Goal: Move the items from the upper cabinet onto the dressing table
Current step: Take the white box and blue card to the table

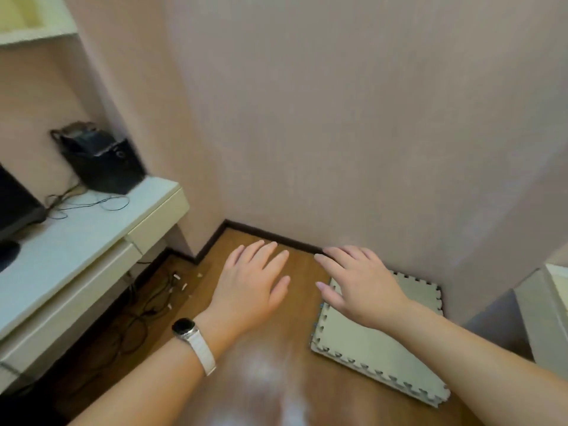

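The left hand [249, 287] hovers over the wooden floor [302, 270] and the right hand [359, 287] over a foam puzzle mat [368, 358], both hands empty, palms down, fingers straight and spread. The upper cabinet [33, 23] shows only its pale edge at top left, contents hidden, above the white surface [76, 241] bearing a black device [104, 161].

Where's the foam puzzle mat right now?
In the head view the foam puzzle mat lies on the wooden floor at lower right, close to the wall, with the open right hand in front of its far left corner.
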{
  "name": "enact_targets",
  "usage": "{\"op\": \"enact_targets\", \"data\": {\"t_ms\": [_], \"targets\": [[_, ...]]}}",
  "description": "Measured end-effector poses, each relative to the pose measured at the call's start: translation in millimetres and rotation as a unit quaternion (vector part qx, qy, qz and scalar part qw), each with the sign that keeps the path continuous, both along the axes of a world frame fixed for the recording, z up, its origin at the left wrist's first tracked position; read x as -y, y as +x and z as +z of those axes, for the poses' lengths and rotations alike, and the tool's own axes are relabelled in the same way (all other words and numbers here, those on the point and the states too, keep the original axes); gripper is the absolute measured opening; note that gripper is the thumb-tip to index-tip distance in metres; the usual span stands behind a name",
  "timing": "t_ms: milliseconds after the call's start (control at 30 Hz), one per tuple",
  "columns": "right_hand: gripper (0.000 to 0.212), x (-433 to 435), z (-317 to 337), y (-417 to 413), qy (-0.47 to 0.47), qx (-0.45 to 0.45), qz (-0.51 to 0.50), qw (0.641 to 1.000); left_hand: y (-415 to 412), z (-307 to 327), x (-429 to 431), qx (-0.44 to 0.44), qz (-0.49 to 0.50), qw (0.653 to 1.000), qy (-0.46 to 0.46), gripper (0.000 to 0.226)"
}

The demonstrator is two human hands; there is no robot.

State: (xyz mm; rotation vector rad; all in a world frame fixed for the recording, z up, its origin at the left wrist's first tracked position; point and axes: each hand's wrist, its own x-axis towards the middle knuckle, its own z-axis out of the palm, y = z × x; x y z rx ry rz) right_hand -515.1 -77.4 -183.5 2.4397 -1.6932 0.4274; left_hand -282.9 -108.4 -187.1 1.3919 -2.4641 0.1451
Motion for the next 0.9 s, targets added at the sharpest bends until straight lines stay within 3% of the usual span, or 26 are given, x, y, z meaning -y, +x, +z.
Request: {"op": "enact_targets", "data": {"t_ms": [333,567,900], "targets": [[0.052,79,14,138,-0.011,-0.021,0.177,0.984,138,13,-2,-0.016,0.196,0.981,0.003,0.046],[0.052,162,22,185,-0.027,-0.001,0.254,0.967,164,19,37,0.001,0.257,0.967,0.001,0.046],[0.05,320,54,200,-0.038,0.012,0.306,0.951,164,63,176,0.037,0.313,0.948,-0.035,0.046]]}}
